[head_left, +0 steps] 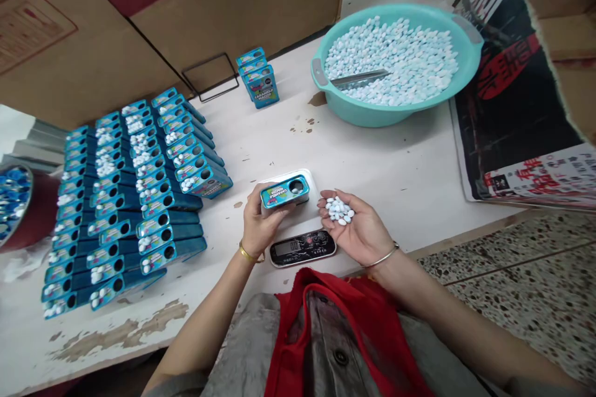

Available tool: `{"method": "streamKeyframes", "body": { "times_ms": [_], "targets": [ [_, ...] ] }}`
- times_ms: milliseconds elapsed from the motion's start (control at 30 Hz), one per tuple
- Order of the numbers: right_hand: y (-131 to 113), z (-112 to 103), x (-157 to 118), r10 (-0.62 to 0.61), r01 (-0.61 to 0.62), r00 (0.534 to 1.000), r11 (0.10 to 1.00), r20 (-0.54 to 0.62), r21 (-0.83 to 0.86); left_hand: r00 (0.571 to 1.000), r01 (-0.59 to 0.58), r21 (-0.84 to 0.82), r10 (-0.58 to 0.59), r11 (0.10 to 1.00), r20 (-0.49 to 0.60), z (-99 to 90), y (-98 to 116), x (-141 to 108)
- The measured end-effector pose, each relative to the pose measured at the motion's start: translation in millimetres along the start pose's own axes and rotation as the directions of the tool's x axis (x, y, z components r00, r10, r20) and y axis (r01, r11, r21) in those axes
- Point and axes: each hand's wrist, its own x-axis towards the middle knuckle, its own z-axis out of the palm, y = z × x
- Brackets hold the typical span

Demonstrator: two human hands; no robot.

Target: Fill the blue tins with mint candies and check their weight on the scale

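Note:
My left hand [261,223] grips a blue candy tin [285,191] with a round hole at the right end of its top. The tin is above the white tray of a small digital scale [303,247], whose black display panel faces me; whether tin and tray touch I cannot tell. My right hand [361,232] is palm up just right of the tray, fingers curled around a small heap of pale blue and white candies [339,210]. Behind it stands a turquoise basin [372,113] full of the same candies, a metal scoop [361,79] lying in them.
Rows of blue tins [153,183] fill the left of the table, many with candies on top. Several more tins [261,84] stand near the cardboard box [261,6] at the back. A dark red tub [40,211] sits far left, and a black printed carton [526,111] lies right.

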Motion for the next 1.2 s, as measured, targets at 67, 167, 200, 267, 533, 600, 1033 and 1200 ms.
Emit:
{"method": "streamKeyframes", "body": {
  "times_ms": [67, 167, 200, 267, 533, 600, 1033, 1200],
  "targets": [
    [-3, -6, -3, 0.005, -0.005, 1.000, 1.000, -0.022, -0.009, 1.000, 0.010, -0.008, -0.010, 1.000, 0.021, 0.8, -4, -1],
    [-5, -13, -7, -0.002, 0.002, 0.999, 1.000, -0.042, -0.014, 0.997, -0.004, 0.006, 0.004, 1.000, 0.073, -3.9, -5, -2],
    [-5, -15, -8, -0.006, 0.006, 0.999, 1.000, -0.047, -0.011, 0.995, -0.029, 0.014, 0.028, 0.999, 0.091, -7.3, -4, -3],
    [-5, -17, -12, -0.009, 0.009, 0.998, 1.000, -0.058, 0.004, 0.993, -0.100, 0.043, 0.098, 0.994, 0.059, -15.8, 0, -4],
    [6, -26, -30, 0.090, -0.084, 0.985, 0.995, -0.146, 0.044, 0.909, -0.373, 0.154, 0.328, 0.915, 0.257, -6.5, 62, -40],
    [9, -28, -35, 0.112, -0.108, 0.977, 0.994, -0.183, 0.035, 0.807, -0.408, 0.170, 0.267, 0.897, 0.526, 16.9, 74, -51],
    [12, -52, -53, 0.105, -0.094, 0.977, 0.993, -0.185, 0.066, 0.758, -0.185, 0.259, -0.030, 0.948, 0.651, 68.1, 86, -73],
    [13, -50, -55, 0.119, -0.108, 0.977, 0.992, -0.178, 0.068, 0.775, -0.044, 0.227, -0.110, 0.973, 0.623, 74.1, 80, -79]
  ]
}}
